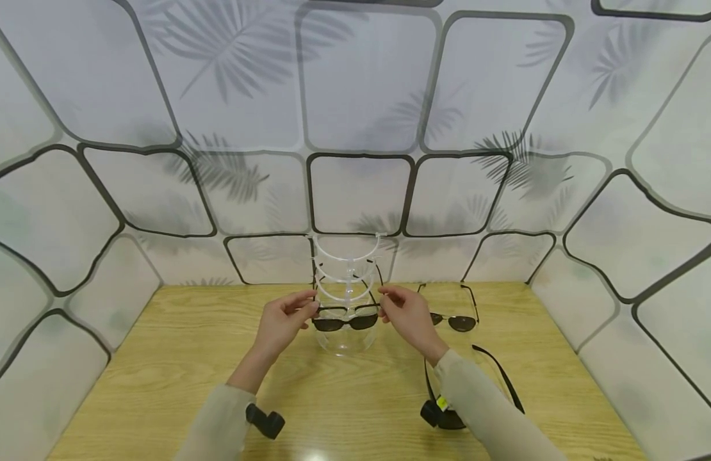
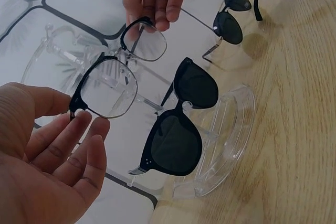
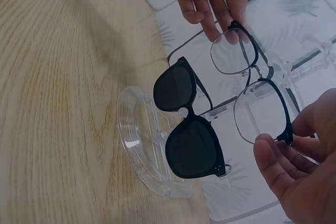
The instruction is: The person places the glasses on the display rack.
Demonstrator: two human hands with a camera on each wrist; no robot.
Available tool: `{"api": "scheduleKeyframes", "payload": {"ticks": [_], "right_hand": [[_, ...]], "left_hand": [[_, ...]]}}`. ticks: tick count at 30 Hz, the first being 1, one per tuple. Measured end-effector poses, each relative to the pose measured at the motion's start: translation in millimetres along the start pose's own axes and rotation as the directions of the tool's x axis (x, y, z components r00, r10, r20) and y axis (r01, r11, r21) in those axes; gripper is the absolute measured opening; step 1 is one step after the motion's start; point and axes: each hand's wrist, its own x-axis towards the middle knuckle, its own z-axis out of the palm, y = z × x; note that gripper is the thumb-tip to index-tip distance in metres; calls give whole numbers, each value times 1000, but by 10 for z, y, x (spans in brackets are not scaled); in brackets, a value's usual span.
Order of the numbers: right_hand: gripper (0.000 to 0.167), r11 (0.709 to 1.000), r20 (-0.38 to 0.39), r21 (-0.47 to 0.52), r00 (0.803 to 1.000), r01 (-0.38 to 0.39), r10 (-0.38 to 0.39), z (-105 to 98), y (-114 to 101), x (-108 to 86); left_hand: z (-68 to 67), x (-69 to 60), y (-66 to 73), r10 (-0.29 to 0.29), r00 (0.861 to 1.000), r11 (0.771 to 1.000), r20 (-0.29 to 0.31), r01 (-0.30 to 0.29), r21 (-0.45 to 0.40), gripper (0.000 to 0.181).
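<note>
A pair of clear-lens eyeglasses with black upper rims point(image 2: 110, 87) spans the space between both hands at the transparent display stand point(image 1: 346, 298). My left hand point(image 1: 283, 320) pinches one outer corner of the frame between thumb and fingers. At the opposite corner my right hand point(image 1: 410, 318) pinches it the same way. Just below, black sunglasses point(image 3: 191, 148) with dark lenses sit on the stand, above its clear curved base point(image 2: 244, 124). From the frames I cannot tell whether the eyeglasses touch the stand.
Thin-framed sunglasses point(image 1: 462, 323) lie with temples spread, right of the stand. Nearer the front right, another black pair point(image 1: 502, 378) is partly covered by the right sleeve point(image 1: 482, 397). Patterned panels point(image 1: 361, 192) close off the back and sides of the wooden table point(image 1: 182, 358).
</note>
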Motion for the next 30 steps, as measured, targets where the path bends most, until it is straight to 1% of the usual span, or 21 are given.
{"api": "scheduleKeyframes", "payload": {"ticks": [6,16,23,30], "right_hand": [[32,1000,-4,-21,1000,22,-22,25,27,46],[31,999,-1,-42,999,33,-33,51,74,96],[33,997,6,-69,999,42,-41,64,96,117],[33,998,22,-66,999,24,-23,78,112,129]], "left_hand": [[31,51,-53,8,1000,1000,-11,-8,-20,35],[50,83,-69,15,1000,1000,-27,-16,-7,36],[58,82,-74,19,999,1000,-37,-20,-13,35],[48,70,-57,8,999,1000,-40,-9,-12,36]]}}
